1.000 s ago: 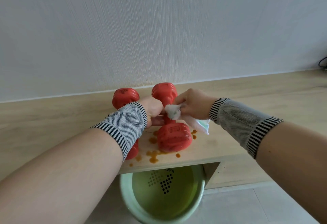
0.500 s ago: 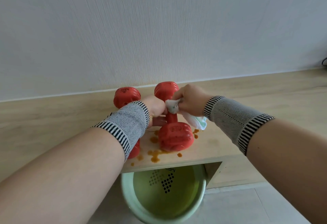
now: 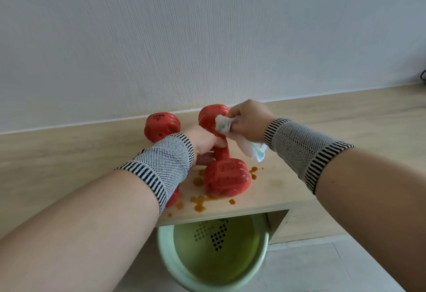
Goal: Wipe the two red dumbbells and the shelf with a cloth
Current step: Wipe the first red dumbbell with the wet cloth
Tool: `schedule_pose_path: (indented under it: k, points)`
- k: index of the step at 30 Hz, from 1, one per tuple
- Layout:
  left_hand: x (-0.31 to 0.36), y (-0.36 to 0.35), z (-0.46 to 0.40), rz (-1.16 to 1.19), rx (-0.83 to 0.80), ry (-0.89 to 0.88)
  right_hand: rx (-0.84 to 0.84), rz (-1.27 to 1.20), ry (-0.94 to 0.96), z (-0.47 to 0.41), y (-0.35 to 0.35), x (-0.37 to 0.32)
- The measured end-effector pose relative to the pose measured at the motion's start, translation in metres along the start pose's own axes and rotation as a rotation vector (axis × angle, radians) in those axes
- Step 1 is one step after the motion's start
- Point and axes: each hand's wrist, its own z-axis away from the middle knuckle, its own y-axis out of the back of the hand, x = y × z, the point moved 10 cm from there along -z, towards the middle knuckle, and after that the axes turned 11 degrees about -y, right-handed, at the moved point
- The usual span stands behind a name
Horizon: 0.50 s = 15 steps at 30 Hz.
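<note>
My right hand (image 3: 250,121) pinches the cloth (image 3: 227,124) against the far head of the right dumbbell (image 3: 221,153); my left hand (image 3: 204,141) grips its handle. The left dumbbell (image 3: 162,125) and the orange-spattered shelf (image 3: 272,190) look unwiped, so most remains.

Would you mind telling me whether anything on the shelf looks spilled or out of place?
Yes: orange-brown splatters are spilled on the wooden shelf, around the near end of the right dumbbell, not yet wiped.
</note>
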Motion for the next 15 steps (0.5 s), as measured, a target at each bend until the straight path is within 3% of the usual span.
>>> schedule_pose_path:
  k: [6,15]
  points:
    - [-0.001,-0.001,-0.003,-0.083,-0.014,0.003,-0.252,0.035,0.047,0.015,-0.014,0.008]
    - [-0.005,-0.033,-0.006,0.111,-0.062,0.062,-0.100,-0.080,-0.026,0.015,0.022,0.041]
